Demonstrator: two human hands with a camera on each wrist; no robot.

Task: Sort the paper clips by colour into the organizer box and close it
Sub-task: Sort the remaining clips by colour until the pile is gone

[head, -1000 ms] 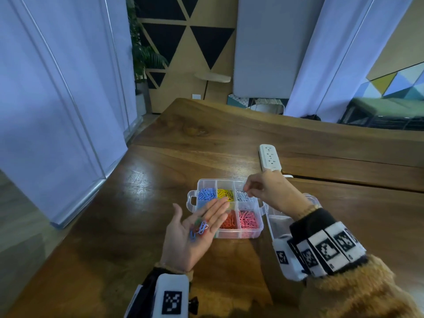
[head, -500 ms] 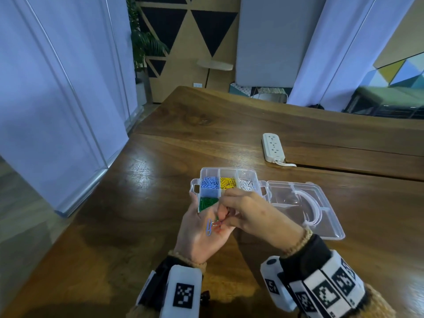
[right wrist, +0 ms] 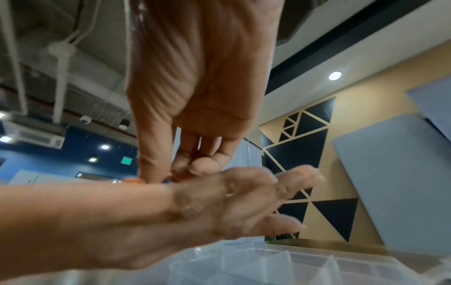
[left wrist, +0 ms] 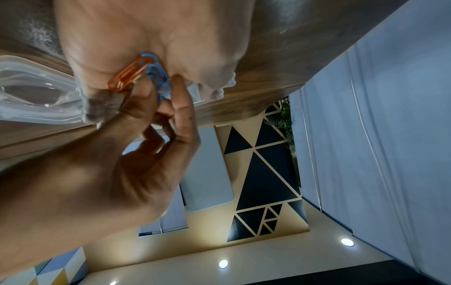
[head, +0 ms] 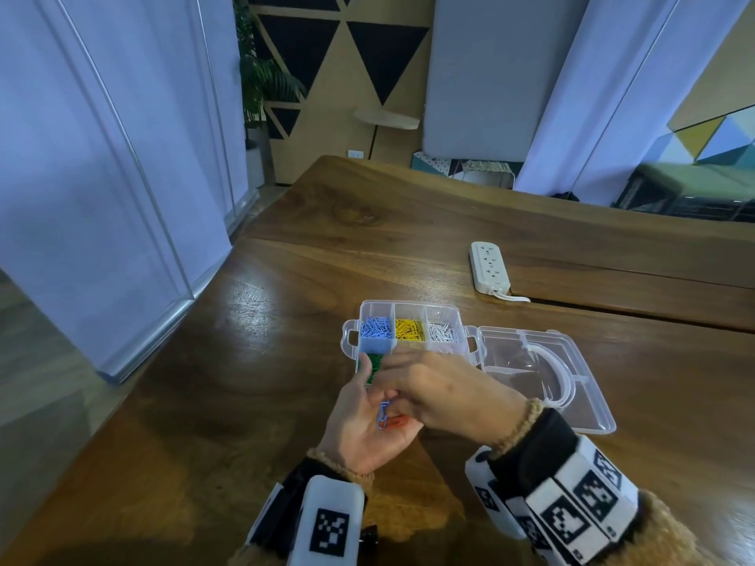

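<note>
1. The box [head: 412, 332] stands on the wooden table [head: 253, 361], and I use it as the landmark.
2. Its lid [head: 572, 386] lies open and flat, touching the right side of the box.
3. In the far row of the box there are blue clips [head: 376, 328] on the left, yellow clips [head: 409, 329] in the middle and white clips [head: 442, 331] on the right.
4. Green clips [head: 374, 363] lie in the near left compartment; the other near compartments are hidden by the hands.
5. The left hand [head: 363, 426] is just in front of the box, palm up, fingers relaxed and spread. Its fingertips reach over the near edge of the box.
6. On this palm lie a blue clip [left wrist: 156, 75] and an orange clip [left wrist: 127, 76], touching each other.
7. The right hand [head: 441, 392] is above the left palm, in front of the box. Its thumb and fingertips are bent together and pinch at the blue clip.
8. A white power strip [head: 488, 268] lies behind the box, to the right, well apart.
</note>
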